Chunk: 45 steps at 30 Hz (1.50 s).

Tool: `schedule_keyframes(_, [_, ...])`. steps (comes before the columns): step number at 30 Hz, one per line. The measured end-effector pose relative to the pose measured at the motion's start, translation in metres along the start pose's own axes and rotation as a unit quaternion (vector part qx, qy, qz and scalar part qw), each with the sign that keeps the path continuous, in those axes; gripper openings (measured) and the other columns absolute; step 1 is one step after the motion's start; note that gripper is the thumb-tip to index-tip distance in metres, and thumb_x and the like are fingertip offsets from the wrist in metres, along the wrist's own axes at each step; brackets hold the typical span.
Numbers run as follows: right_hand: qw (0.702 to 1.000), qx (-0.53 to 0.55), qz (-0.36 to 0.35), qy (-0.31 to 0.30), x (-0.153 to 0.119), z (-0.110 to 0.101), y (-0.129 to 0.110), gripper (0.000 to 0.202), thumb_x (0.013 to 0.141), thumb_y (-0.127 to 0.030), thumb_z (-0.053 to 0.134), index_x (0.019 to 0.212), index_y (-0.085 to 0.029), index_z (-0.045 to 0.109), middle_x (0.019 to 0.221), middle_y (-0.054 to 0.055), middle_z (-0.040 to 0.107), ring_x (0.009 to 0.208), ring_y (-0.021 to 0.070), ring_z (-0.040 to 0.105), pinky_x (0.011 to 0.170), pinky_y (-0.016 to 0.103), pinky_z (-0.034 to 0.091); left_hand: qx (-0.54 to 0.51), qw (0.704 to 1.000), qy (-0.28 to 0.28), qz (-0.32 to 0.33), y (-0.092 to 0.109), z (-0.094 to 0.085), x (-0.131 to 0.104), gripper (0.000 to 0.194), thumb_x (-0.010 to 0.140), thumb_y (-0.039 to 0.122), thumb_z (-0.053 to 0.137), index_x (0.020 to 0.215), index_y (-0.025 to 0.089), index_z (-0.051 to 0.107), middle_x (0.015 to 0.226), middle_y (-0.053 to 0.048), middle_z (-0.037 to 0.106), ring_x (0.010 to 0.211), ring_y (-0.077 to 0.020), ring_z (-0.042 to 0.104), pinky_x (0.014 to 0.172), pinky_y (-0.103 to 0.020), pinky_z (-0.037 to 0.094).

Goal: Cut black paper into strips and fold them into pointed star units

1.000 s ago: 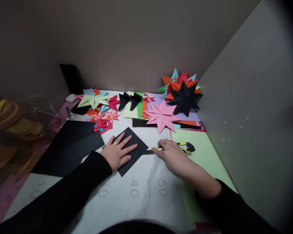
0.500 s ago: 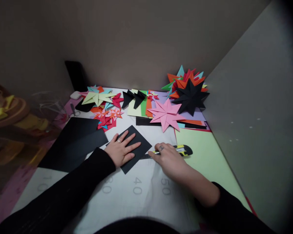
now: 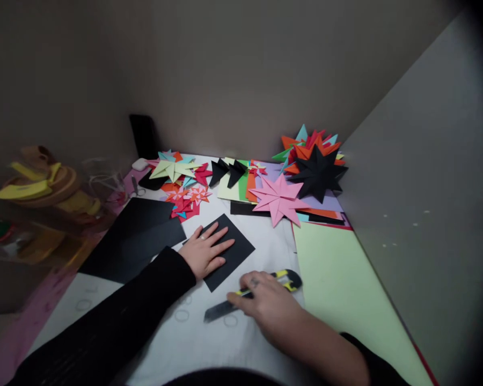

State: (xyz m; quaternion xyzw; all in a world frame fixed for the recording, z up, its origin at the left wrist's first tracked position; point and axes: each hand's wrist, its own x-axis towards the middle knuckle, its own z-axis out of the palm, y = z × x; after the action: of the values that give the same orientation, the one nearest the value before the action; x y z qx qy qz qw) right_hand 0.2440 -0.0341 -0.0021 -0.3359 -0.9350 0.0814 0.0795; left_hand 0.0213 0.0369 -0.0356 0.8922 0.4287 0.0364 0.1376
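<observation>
My left hand [image 3: 209, 251] lies flat with spread fingers on a small black paper [image 3: 238, 247], pressing it to the white table surface [image 3: 161, 343]. The paper appears folded, though its layers are too fine to make out. Wrapped in my right hand [image 3: 263, 300] is a yellow and black utility knife [image 3: 292, 280]. Its long blade [image 3: 219, 311] is out and points left, below the paper and apart from it. Part of the knife's handle is hidden by my fingers.
A large black sheet [image 3: 132, 241] lies to the left. Folded paper stars, a pink one [image 3: 279, 198] and a black one [image 3: 321, 171] among them, stand at the back near the wall. Pale green paper [image 3: 338, 268] covers the right side. A phone [image 3: 144, 136] leans at the back left.
My right hand has drawn the knife toward me and to the left, away from the paper's edge. My left hand stays on the paper. The whole view has shifted slightly.
</observation>
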Motion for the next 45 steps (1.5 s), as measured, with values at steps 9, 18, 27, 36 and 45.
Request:
schedule_keyframes(9, [0.961,-0.06,0.27,0.026,-0.053,-0.02,0.119,0.036,0.082,-0.022,0.046,0.115,-0.021,0.062,0.09,0.01,0.055,0.082,0.0244,0.056,0.073,0.036,0.047,-0.006,0.974,-0.016,-0.224,0.031,-0.028,-0.015,0.064,0.064,0.047,0.068,0.115,0.012,0.051,0.104,-0.015,0.057,0.094,-0.0313,0.057,0.077,-0.039,0.045])
schedule_keyframes(18, [0.968,-0.08,0.238,-0.019,-0.046,-0.013,0.123,0.043,0.08,-0.025,0.048,0.122,-0.019,0.056,0.102,0.012,0.06,0.089,0.0284,0.057,0.076,0.04,0.047,-0.079,0.969,-0.034,-0.233,0.039,-0.03,-0.019,0.015,0.078,0.029,0.054,0.088,0.02,0.061,0.093,-0.007,0.065,0.09,-0.0239,0.061,0.071,-0.031,0.045])
schedule_keyframes(27, [0.977,0.058,0.195,-0.069,0.031,-0.025,0.06,0.046,0.08,-0.024,0.051,0.126,-0.017,0.05,0.111,0.014,0.059,0.102,0.0294,0.053,0.085,0.041,0.043,0.123,0.877,0.167,-0.433,-0.05,-0.071,-0.118,0.042,0.083,0.026,0.038,0.116,0.008,0.056,0.107,-0.02,0.062,0.098,-0.0324,0.059,0.082,-0.043,0.047])
schedule_keyframes(36, [0.807,0.458,0.364,0.087,0.077,0.013,0.077,0.034,0.073,-0.034,0.058,0.102,-0.02,0.046,0.1,0.007,0.056,0.069,0.0154,0.058,0.059,0.03,0.046,0.035,0.992,0.012,-0.118,0.025,-0.012,-0.073,0.036,0.083,0.016,0.044,0.115,0.022,0.061,0.129,-0.011,0.054,0.124,-0.0308,0.042,0.097,-0.051,0.038])
schedule_keyframes(45, [0.791,0.548,0.239,0.133,0.066,0.012,0.06,0.048,0.07,-0.02,0.058,0.118,-0.024,0.052,0.087,0.001,0.062,0.077,0.0158,0.06,0.068,0.029,0.046,-0.179,0.951,0.185,-0.173,0.017,-0.001,-0.08,0.038,0.082,0.023,0.051,0.119,0.021,0.056,0.144,-0.013,0.034,0.131,-0.0308,0.032,0.102,-0.049,0.033])
